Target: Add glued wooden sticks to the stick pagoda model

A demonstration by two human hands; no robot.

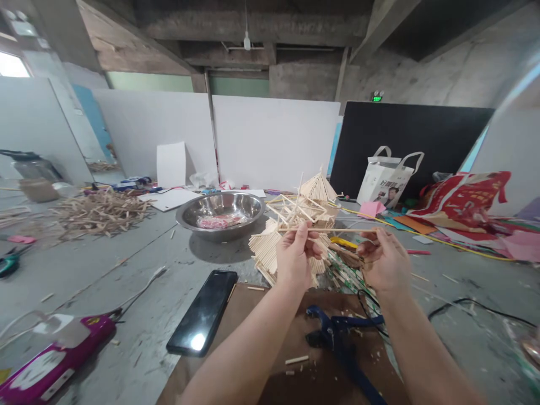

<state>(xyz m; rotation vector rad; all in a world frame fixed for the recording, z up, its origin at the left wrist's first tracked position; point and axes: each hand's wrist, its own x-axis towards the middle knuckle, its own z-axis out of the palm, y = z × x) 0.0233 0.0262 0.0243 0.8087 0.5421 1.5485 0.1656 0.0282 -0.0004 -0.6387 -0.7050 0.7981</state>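
A thin wooden stick (337, 230) stretches level between my two hands. My left hand (295, 253) pinches it near its left end, and my right hand (385, 256) grips the other end between thumb and fingers. Just behind them stands a model built of wooden sticks (265, 244), with a pointed roof (317, 185) at its back; my left hand covers part of it. Below my hands, a blue-handled tool (343, 349), perhaps a glue gun or cutter, lies on a brown board (248, 371) with small stick offcuts.
A black phone (203, 312) rests at the board's left edge. Behind it sits a steel basin (220, 225) holding a pink packet. A purple power strip (59, 354) is at lower left, a stick pile (103, 209) farther back. A white bag (382, 180) and a red bag (464, 197) stand right.
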